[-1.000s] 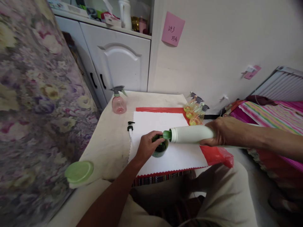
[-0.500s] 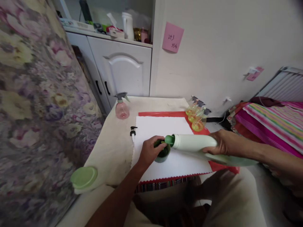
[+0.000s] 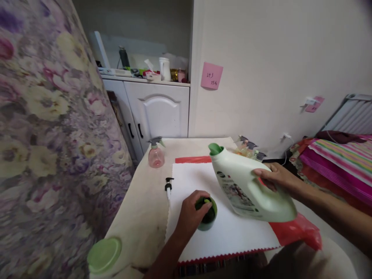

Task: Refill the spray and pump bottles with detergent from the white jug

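My left hand [image 3: 190, 215] grips a small dark green cup [image 3: 208, 215] that stands on a white cloth [image 3: 200, 182] spread on the table. My right hand [image 3: 274, 178] holds a large pale green detergent jug [image 3: 247, 188] by its handle side. The jug is tilted with its green open spout [image 3: 215, 148] pointing up and left, above and to the right of the cup. Spout and cup are apart.
A pink spray bottle [image 3: 156, 154] and a loose black pump head [image 3: 169, 185] lie left of the cloth. Several yellow spray bottles [image 3: 247, 148] stand behind the jug. A red plastic bag [image 3: 296, 230] lies under the cloth. A green lid [image 3: 104, 255] sits near left.
The jug was lying level with its spout over the cup; my right hand has swung it up so the spout points upward, away from the cup. My left hand stays on the cup.
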